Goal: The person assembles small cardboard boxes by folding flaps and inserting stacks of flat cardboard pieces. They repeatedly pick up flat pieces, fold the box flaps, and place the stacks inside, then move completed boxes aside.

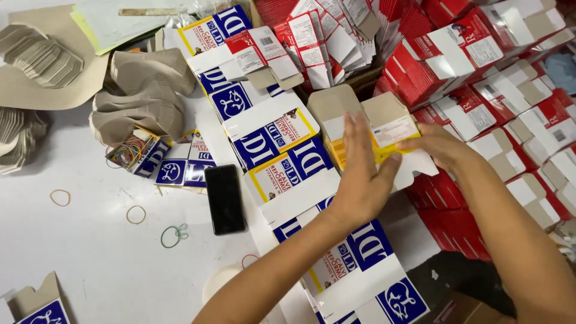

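Stiff yellow carton (384, 135) with grey flaps, centre right of frame, my left hand (360, 174) flat, fingers pressed together against its front, my right hand (435, 144) pinching its right edge, glossy blue-and-white flattened cartons (288, 162) overlapping below on the white desk (90, 252)

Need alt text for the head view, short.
Two hands, left hand and right hand, press a yellow-and-white flat carton over a row of blue-and-white flat cartons. Red-and-white cartons pile at right; a black phone and rubber bands lie on the white table.

White worktable (90, 252), scuffed surface, bright even light, dark floor (462, 282)
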